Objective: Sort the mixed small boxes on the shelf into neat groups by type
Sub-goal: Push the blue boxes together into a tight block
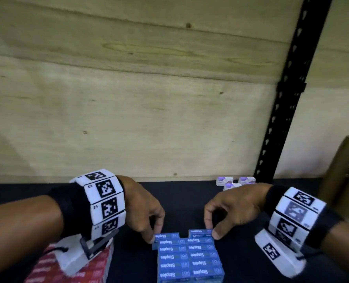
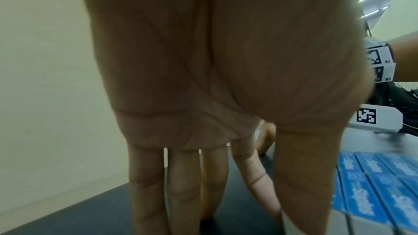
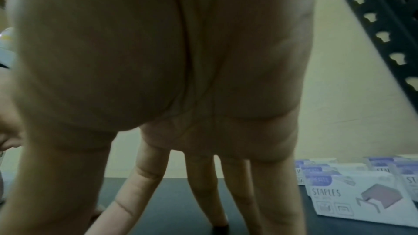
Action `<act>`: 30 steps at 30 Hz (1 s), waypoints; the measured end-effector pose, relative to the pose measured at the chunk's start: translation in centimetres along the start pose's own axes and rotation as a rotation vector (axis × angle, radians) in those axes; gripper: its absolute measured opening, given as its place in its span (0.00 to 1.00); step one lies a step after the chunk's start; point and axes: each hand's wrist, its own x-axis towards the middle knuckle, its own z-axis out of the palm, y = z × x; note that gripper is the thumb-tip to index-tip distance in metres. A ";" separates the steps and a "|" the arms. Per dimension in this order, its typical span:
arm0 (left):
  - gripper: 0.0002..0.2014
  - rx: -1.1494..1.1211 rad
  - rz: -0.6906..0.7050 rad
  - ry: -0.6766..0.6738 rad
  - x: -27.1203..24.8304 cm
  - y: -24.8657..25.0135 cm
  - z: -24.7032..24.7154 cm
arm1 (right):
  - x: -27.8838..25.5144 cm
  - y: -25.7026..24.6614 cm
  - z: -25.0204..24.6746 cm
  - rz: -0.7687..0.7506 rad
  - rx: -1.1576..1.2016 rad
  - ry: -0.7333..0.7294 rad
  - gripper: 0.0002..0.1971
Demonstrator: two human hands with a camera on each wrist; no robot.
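Observation:
A block of blue staples boxes (image 1: 190,260) lies in two rows on the dark shelf (image 1: 179,197). My left hand (image 1: 154,233) pinches the far-left blue box (image 1: 166,235), thumb at its near corner, fingers behind it. My right hand (image 1: 212,230) pinches the far-right blue box (image 1: 200,232) between thumb and index finger. The left wrist view has the blue boxes (image 2: 373,185) beside my thumb, and my fingers (image 2: 147,194) reach down to the shelf. In the right wrist view my fingers (image 3: 237,194) also point down; the pinched box is hidden there.
Red boxes (image 1: 73,270) sit stacked under my left wrist. White and purple staples boxes (image 1: 228,181) (image 3: 353,197) stand grouped at the back right. A black perforated upright (image 1: 281,99) rises there, a brown board (image 1: 345,170) stands at the far right, and a wooden panel closes the back.

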 end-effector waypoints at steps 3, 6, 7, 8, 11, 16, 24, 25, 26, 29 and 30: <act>0.14 -0.018 0.018 -0.007 -0.1 -0.3 -0.1 | 0.0 0.0 -0.2 -0.018 0.006 -0.026 0.13; 0.15 -0.028 0.050 0.008 0.1 -0.5 -0.2 | -0.1 -0.1 -0.4 -0.024 0.015 -0.071 0.13; 0.15 -0.031 0.061 0.010 0.1 -0.6 -0.3 | 0.0 0.0 -0.5 -0.029 0.018 -0.082 0.13; 0.15 -0.038 0.072 0.007 0.1 -0.6 -0.3 | 0.1 0.1 -0.5 -0.037 0.018 -0.089 0.13; 0.15 -0.065 0.093 0.005 0.2 -0.9 -0.3 | 0.4 0.4 -0.5 -0.053 0.007 -0.100 0.15; 0.15 -0.083 0.099 -0.002 0.4 -1.1 -0.2 | 0.7 0.3 -0.6 -0.062 -0.006 -0.107 0.13; 0.14 -0.063 0.104 0.017 0.5 -0.9 0.1 | 1.6 0.1 -0.4 -0.093 0.006 -0.109 0.11; 0.14 -0.063 0.105 0.018 0.5 -0.8 0.1 | 1.6 0.1 -0.3 -0.093 0.007 -0.108 0.11; 0.14 -0.062 0.106 0.019 0.6 -0.8 0.1 | 1.7 0.1 -0.3 -0.089 0.011 -0.105 0.11; 0.14 -0.054 0.113 0.026 0.7 -0.6 0.2 | 1.8 0.2 -0.2 -0.076 0.042 -0.110 0.12; 0.14 -0.053 0.113 0.031 0.7 -0.6 0.2 | 1.7 0.2 -0.2 -0.071 0.061 -0.111 0.12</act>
